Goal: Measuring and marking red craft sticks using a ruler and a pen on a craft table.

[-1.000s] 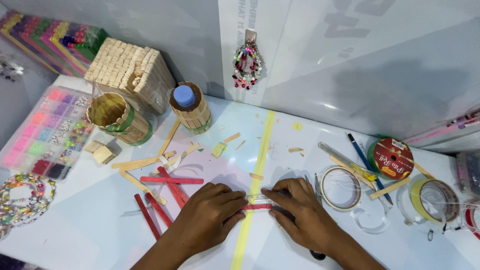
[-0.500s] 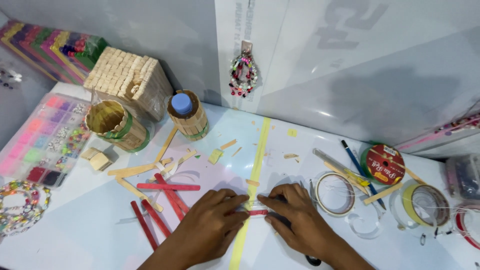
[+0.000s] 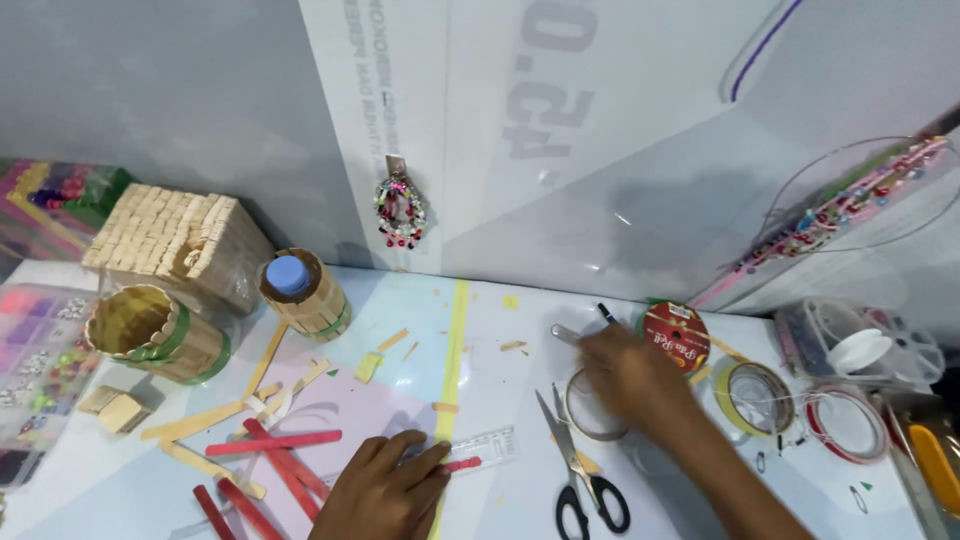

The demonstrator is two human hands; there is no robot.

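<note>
- The left hand (image 3: 385,490) lies flat, fingers spread, pressing a clear ruler (image 3: 480,447) and a short red stick (image 3: 462,465) onto the desk (image 3: 500,400).
- The ruler's long axis runs left to right, tilted slightly up at its right end.
- The right hand (image 3: 625,380) is blurred over the tape rolls (image 3: 755,395); its grip cannot be made out.
- One pair of black-handled scissors (image 3: 580,470) points away from the person.
- Two stick-clad cups (image 3: 150,335) stand by a white wall.

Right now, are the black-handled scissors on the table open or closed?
Open. The scissors lie flat on the table, their blades spread apart in a narrow V toward the wall. Neither hand touches them.
</note>
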